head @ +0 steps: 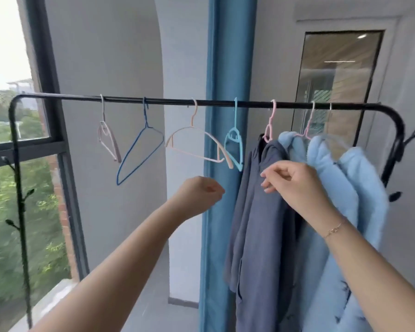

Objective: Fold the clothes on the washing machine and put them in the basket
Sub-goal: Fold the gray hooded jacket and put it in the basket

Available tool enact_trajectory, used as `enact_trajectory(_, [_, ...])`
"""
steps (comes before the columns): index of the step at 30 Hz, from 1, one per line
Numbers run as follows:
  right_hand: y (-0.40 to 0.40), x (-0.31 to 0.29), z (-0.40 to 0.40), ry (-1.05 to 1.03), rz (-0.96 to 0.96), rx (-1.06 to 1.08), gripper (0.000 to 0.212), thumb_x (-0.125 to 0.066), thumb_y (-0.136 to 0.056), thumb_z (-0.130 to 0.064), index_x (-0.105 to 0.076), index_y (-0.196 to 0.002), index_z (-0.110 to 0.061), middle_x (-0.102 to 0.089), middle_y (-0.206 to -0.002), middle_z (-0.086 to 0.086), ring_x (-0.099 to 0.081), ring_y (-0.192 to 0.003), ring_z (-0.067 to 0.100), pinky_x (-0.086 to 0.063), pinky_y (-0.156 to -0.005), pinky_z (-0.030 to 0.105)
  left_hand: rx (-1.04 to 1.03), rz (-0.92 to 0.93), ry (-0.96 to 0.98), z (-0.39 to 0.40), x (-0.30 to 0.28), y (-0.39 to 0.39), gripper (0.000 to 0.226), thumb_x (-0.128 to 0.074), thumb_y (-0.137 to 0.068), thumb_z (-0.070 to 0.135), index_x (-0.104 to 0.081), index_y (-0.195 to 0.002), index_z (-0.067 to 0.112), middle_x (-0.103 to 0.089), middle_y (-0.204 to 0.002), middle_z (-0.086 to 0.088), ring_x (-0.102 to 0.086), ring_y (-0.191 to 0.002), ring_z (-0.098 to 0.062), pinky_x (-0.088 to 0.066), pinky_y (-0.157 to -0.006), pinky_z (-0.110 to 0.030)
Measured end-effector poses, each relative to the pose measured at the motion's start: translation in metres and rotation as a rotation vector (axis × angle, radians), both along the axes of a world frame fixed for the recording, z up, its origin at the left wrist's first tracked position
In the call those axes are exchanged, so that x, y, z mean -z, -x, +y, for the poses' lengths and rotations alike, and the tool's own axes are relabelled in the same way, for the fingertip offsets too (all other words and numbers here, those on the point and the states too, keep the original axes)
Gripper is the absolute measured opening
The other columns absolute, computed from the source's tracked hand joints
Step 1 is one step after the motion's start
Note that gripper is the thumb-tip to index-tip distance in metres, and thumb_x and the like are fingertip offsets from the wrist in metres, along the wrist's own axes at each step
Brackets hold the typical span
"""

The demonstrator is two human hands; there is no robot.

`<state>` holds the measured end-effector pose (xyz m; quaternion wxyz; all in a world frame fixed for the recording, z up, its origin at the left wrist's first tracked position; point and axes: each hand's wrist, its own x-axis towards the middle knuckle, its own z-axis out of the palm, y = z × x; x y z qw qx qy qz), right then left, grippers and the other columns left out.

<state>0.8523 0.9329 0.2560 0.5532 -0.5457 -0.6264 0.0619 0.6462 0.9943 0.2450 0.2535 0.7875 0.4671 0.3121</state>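
**Hands at the rack, dark jacket within reach of the right**

We stand before a black clothes rail point(168, 101), with no washing machine or basket in sight. Our right hand point(295, 180) is nearer the clothes: its fingertips point(267, 185) are curled and pinch or touch the front edge of the grey-blue jacket point(256, 224), which hangs long axis downward from a pink hanger point(270, 127). How firm that grip is we cannot tell. Our left hand point(199, 191) is closed in a loose fist, holding nothing we can see, just left of the jacket and apart from it.

Right of the jacket, touching it, hang two fluffy light-blue garments point(340, 188). Left of it, four bare hangers point(141, 149) dangle along the rail, and a blue curtain point(225, 68) falls behind.

We judge the next move is lifting the jacket up and off its hanger; the fluffy garments pressed against it may drag along.
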Motion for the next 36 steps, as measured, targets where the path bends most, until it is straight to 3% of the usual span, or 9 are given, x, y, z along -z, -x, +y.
enact_trajectory(6, [-0.086, -0.012, 0.033, -0.039, 0.039, 0.162, 0.019, -0.059, -0.086, -0.014, -0.07, -0.071, -0.021, -0.069, -0.064, -0.004, -0.068, -0.063, 0.01, -0.052, -0.071, 0.024, 0.094, -0.153, 0.087, 0.031, -0.004, -0.097, 0.018, -0.05, -0.093, 0.018, -0.056, -0.108, 0.027, -0.069, -0.112, -0.009, -0.064, -0.095, -0.023, -0.05, -0.077, -0.03])
enact_trajectory(9, [-0.108, -0.015, 0.059, 0.02, 0.002, 0.165, 0.02, -0.056, -0.087, -0.018, -0.069, -0.078, -0.031, -0.07, -0.077, -0.01, -0.067, -0.079, 0.01, -0.051, -0.078, 0.026, 0.117, -0.205, 0.168, 0.047, 0.002, -0.133, 0.043, -0.042, -0.1, 0.033, -0.034, -0.141, 0.028, -0.06, -0.113, -0.002, -0.055, -0.095, -0.018, -0.048, -0.085, -0.034])
enact_trajectory(11, [-0.118, -0.02, 0.078, 0.069, -0.003, 0.129, 0.024, -0.051, -0.09, -0.017, -0.067, -0.085, -0.035, -0.067, -0.083, -0.013, -0.063, -0.081, 0.009, -0.05, -0.076, 0.025, 0.146, -0.268, 0.2, 0.053, 0.003, -0.155, 0.061, -0.036, -0.102, 0.038, -0.006, -0.154, 0.026, -0.05, -0.126, 0.004, -0.05, -0.11, -0.015, -0.04, -0.097, -0.031])
enact_trajectory(14, [-0.126, -0.035, 0.114, 0.077, 0.004, 0.146, 0.028, -0.047, -0.092, -0.012, -0.071, -0.09, -0.027, -0.066, -0.082, -0.008, -0.062, -0.08, 0.015, -0.049, -0.073, 0.025, 0.119, -0.464, 0.198, 0.071, -0.004, -0.174, 0.058, -0.03, -0.103, 0.036, -0.004, -0.154, 0.028, -0.03, -0.152, 0.006, -0.031, -0.14, -0.016, -0.024, -0.117, -0.036])
enact_trajectory(16, [-0.132, -0.049, 0.138, 0.053, 0.071, 0.15, 0.027, -0.048, -0.091, -0.007, -0.072, -0.084, -0.016, -0.069, -0.082, 0.006, -0.064, -0.076, 0.021, -0.055, -0.074, 0.03, 0.021, -0.615, 0.214, 0.089, -0.016, -0.176, 0.047, -0.032, -0.102, 0.03, -0.027, -0.148, 0.028, -0.045, -0.14, 0.002, -0.043, -0.129, -0.018, -0.032, -0.113, -0.041])
enact_trajectory(19, [-0.132, -0.064, 0.162, 0.202, 0.213, 0.068, 0.023, -0.049, -0.091, -0.006, -0.065, -0.075, -0.007, -0.061, -0.074, 0.011, -0.053, -0.055, 0.015, -0.048, -0.046, 0.018, 0.034, -0.603, 0.225, 0.109, -0.035, -0.169, 0.022, -0.039, -0.099, 0.028, -0.055, -0.113, 0.021, -0.058, -0.114, 0.003, -0.054, -0.105, -0.013, -0.043, -0.096, -0.035])
enact_trajectory(25, [-0.122, -0.082, 0.187, 0.401, -0.02, 0.123, 0.035, -0.055, -0.093, -0.036, -0.07, -0.088, -0.005, -0.058, -0.065, 0.002, -0.044, -0.052, 0.016, -0.031, -0.043, 0.022, 0.277, -0.393, 0.133, 0.116, -0.041, -0.176, 0.019, -0.046, -0.1, 0.021, -0.053, -0.084, 0.028, -0.054, -0.086, 0.011, -0.049, -0.076, 0.0, -0.038, -0.064, -0.01])
enact_trajectory(29, [-0.118, -0.092, 0.195, 0.403, -0.129, 0.097, 0.036, -0.057, -0.094, -0.031, -0.07, -0.094, 0.002, -0.06, -0.069, 0.007, -0.036, -0.048, 0.015, -0.025, -0.036, 0.018, 0.229, -0.327, 0.078, 0.13, -0.04, -0.177, 0.021, -0.055, -0.085, 0.037, -0.05, -0.089, 0.017, -0.044, -0.087, -0.005, -0.041, -0.083, -0.016, -0.031, -0.07, -0.028])
enact_trajectory(36, [-0.11, -0.091, 0.202, 0.362, -0.064, -0.09, 0.027, -0.058, -0.097, -0.02, -0.058, -0.073, -0.009, -0.055, -0.062, 0.003, -0.037, -0.044, 0.011, -0.025, -0.034, 0.017, 0.22, -0.262, -0.083, 0.126, -0.031, -0.171, 0.027, -0.054, -0.094, 0.026, -0.045, -0.077, 0.007, -0.041, -0.077, 0.003, -0.039, -0.071, -0.012, -0.03, -0.063, -0.023])
